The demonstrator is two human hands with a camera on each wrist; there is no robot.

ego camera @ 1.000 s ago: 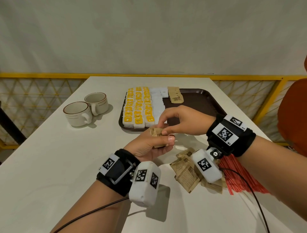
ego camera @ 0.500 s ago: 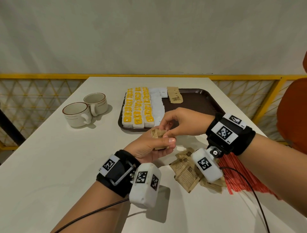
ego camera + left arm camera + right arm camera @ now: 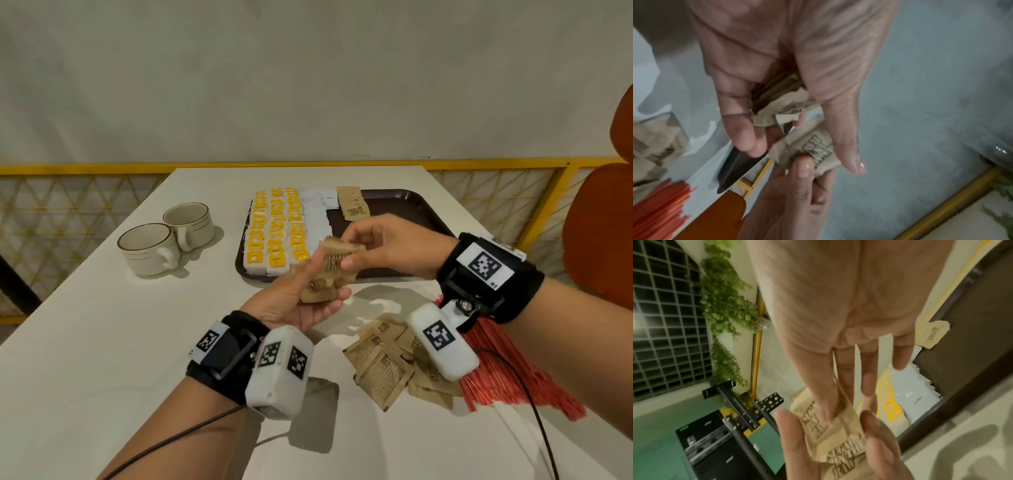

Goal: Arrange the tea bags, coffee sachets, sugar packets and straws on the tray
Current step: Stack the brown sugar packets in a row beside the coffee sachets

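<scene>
My left hand [image 3: 329,277] grips a small stack of brown sugar packets [image 3: 318,289] just above the table, in front of the tray's near edge. My right hand [image 3: 346,250] pinches the top packet [image 3: 337,255] between thumb and forefinger; the right wrist view shows that printed packet [image 3: 828,423] half lifted. The dark brown tray [image 3: 414,212] holds rows of yellow-tagged tea bags [image 3: 274,236], white coffee sachets [image 3: 315,212] and a short row of sugar packets [image 3: 352,205]. Loose sugar packets [image 3: 380,359] and red straws [image 3: 507,387] lie on the table under my right wrist.
Two beige cups [image 3: 150,246] stand on the white table [image 3: 102,342] left of the tray. The tray's right half is bare. A yellow railing [image 3: 102,168] runs behind the table, and an orange chair [image 3: 599,222] stands at the right.
Both hands have risen slightly toward the tray. The right hand's pinch has drawn the top packet up from the stack held in the left hand.
</scene>
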